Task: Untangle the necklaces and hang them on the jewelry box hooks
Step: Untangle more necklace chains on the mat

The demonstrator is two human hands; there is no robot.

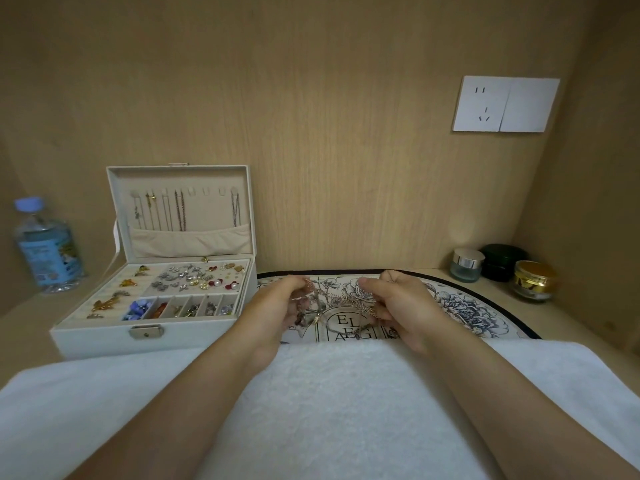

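Tangled necklaces: fine chains, centre. White jewelry box, nine o'clock: lid upright, some hooks bearing chains.

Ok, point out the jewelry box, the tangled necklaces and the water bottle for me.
jewelry box (104, 336): head view, front wall left of the clasp.
tangled necklaces (310, 315): head view, bunched cluster of pendants.
water bottle (48, 251): head view, blue label.

Forearms extended, left grip and right grip each pinch the necklaces.
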